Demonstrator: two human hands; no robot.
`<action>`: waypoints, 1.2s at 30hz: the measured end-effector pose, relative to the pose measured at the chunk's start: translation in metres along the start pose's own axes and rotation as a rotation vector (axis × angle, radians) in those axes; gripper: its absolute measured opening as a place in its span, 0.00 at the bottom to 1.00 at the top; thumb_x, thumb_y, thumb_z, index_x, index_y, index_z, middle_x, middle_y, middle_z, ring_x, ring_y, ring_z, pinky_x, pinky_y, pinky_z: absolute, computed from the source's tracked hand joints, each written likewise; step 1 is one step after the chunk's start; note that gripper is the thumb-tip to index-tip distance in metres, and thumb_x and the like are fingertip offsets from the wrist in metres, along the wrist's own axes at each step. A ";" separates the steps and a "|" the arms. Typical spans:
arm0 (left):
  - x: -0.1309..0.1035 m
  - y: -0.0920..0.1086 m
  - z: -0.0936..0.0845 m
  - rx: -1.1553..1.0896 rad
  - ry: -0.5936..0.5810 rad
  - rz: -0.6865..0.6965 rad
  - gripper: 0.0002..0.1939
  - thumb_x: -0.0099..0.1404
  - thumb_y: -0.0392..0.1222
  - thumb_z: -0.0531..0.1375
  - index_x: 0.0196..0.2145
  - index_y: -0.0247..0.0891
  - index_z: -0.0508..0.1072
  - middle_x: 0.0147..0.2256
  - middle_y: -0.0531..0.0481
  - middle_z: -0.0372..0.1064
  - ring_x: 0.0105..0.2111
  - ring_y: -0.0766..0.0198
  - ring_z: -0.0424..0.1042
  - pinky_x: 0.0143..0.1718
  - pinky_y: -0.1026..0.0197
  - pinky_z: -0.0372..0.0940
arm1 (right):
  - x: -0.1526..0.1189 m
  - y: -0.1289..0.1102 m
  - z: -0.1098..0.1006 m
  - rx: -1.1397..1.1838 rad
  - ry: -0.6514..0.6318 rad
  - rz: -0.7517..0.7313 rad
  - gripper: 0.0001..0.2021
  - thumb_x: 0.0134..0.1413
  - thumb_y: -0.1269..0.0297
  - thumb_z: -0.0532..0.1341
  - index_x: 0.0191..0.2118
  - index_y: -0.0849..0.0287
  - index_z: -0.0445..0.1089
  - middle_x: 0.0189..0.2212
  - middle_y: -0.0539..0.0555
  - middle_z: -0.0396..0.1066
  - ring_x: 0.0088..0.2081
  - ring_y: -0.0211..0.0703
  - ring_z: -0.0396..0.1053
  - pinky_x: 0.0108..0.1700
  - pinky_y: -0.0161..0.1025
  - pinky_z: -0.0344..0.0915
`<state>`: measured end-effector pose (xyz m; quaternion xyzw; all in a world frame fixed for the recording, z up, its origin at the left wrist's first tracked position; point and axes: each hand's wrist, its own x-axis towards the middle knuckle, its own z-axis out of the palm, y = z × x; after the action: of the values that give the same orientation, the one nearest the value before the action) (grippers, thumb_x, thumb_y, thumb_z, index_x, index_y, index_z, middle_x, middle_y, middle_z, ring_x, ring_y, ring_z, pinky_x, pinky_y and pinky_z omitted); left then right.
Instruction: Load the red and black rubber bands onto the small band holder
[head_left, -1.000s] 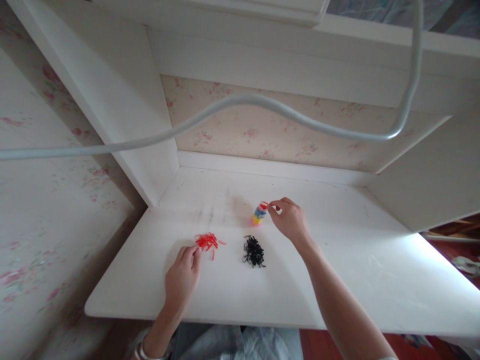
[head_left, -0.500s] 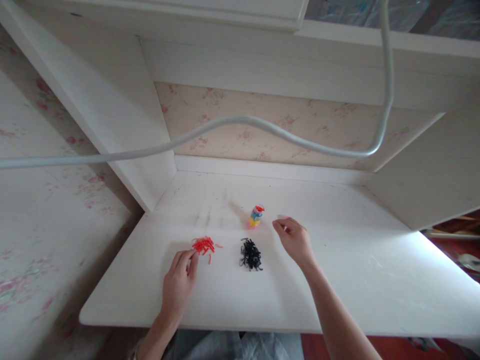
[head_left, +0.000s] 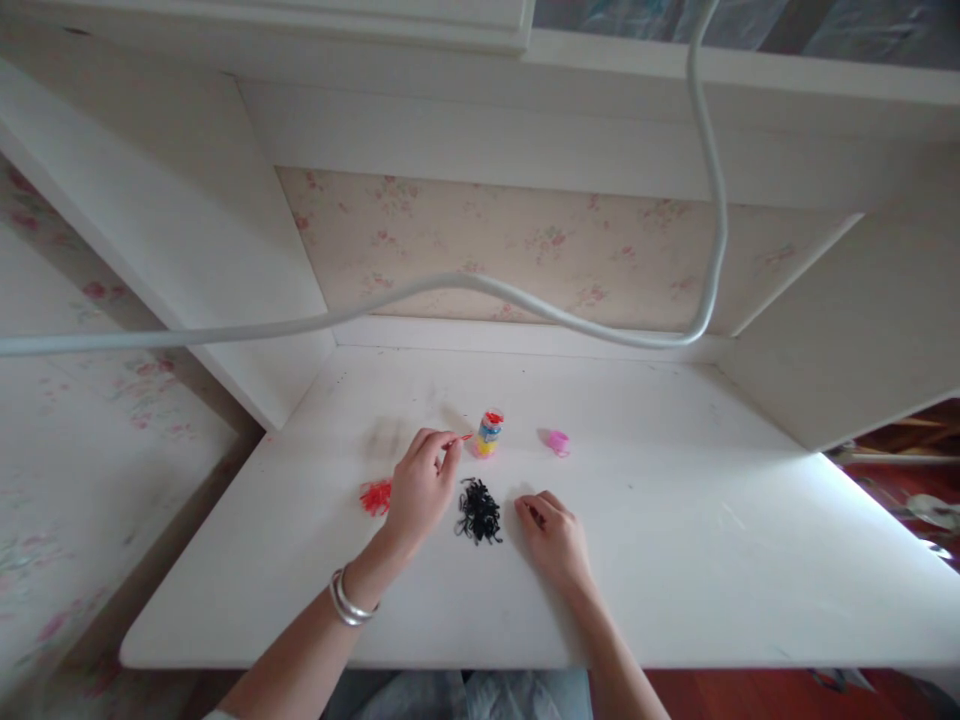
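My left hand (head_left: 424, 485) pinches a small red rubber band (head_left: 466, 437) between thumb and fingertips, just left of a little clear jar (head_left: 489, 432). The jar stands upright with a blue and yellow label, and red bands show at its top. Partly hidden behind my left hand lies a pile of red rubber bands (head_left: 374, 496). Right of it is a heap of black rubber bands (head_left: 478, 512). My right hand (head_left: 555, 540) rests on the table beside the black heap, its fingers curled together; whatever they hold, if anything, is hidden.
A pink lid (head_left: 557, 441) lies to the right of the jar. The white table (head_left: 675, 550) is bounded by side panels and a back wall. A thick white cable (head_left: 472, 282) crosses the view above the table, under an overhead cabinet (head_left: 465, 130).
My left hand has moved from the red pile up and right to beside the jar, carrying a red band. My right hand has come down toward the black heap, uncovering the pink lid.
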<state>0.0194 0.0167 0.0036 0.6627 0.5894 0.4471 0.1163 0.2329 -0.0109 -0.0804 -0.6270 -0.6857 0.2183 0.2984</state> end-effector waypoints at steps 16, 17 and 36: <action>0.038 0.019 0.041 0.145 -0.030 0.063 0.12 0.68 0.47 0.52 0.39 0.42 0.73 0.38 0.51 0.70 0.29 0.69 0.68 0.34 0.66 0.62 | 0.010 0.008 -0.002 0.167 0.085 0.047 0.17 0.59 0.54 0.53 0.31 0.55 0.75 0.27 0.51 0.69 0.26 0.36 0.65 0.31 0.33 0.59; 0.037 0.018 0.040 0.135 -0.026 0.062 0.12 0.68 0.46 0.52 0.40 0.41 0.73 0.38 0.51 0.70 0.29 0.69 0.68 0.35 0.66 0.62 | 0.010 0.008 -0.002 0.171 0.088 0.052 0.17 0.58 0.53 0.53 0.31 0.55 0.76 0.27 0.51 0.69 0.25 0.36 0.64 0.31 0.33 0.59; -0.106 -0.076 -0.047 0.390 -0.043 -0.142 0.09 0.68 0.44 0.52 0.42 0.41 0.70 0.41 0.48 0.72 0.33 0.64 0.73 0.34 0.64 0.66 | -0.003 -0.023 0.002 0.138 0.064 0.007 0.19 0.60 0.52 0.51 0.32 0.56 0.75 0.28 0.52 0.70 0.25 0.37 0.64 0.30 0.33 0.60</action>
<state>-0.0561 -0.0731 -0.0691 0.6387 0.7075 0.3009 0.0295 0.2143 -0.0162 -0.0668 -0.6140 -0.6569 0.2462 0.3619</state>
